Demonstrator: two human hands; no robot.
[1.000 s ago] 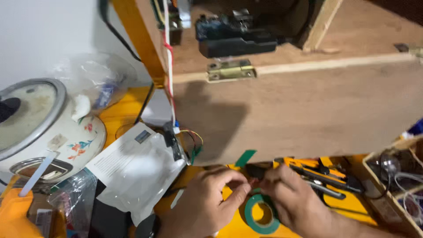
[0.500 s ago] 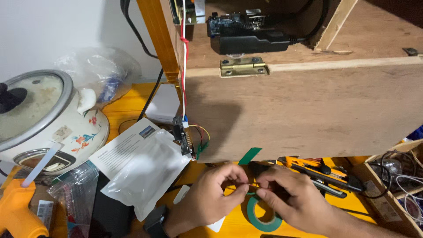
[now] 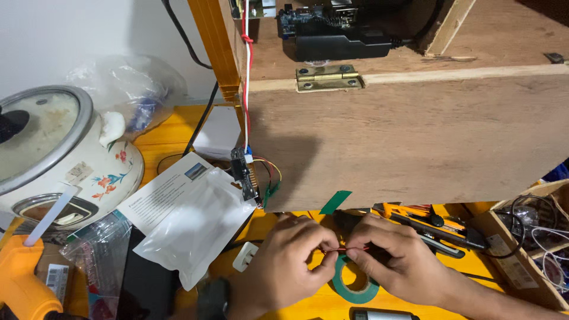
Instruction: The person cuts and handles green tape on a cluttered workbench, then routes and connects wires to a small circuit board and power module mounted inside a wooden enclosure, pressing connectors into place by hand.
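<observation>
2 bare hands, left hand [image 3: 284, 266] and right hand [image 3: 394, 261], no sleeves; a dark wristwatch [image 3: 213, 296] sits at 7 o'clock of the left hand.

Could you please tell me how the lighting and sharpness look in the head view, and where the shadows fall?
In the head view, light is even and warm; the left hand and right hand are sharp, pinching a thin red wire above the green tape roll. A soft shadow lies on the wooden panel beside the small circuit board. The rice cooker bulges slightly near the frame's edge.

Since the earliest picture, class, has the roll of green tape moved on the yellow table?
Cannot tell. The green tape roll keeps its place below the plywood panel, between both hands; the head camera itself shifted.
</observation>
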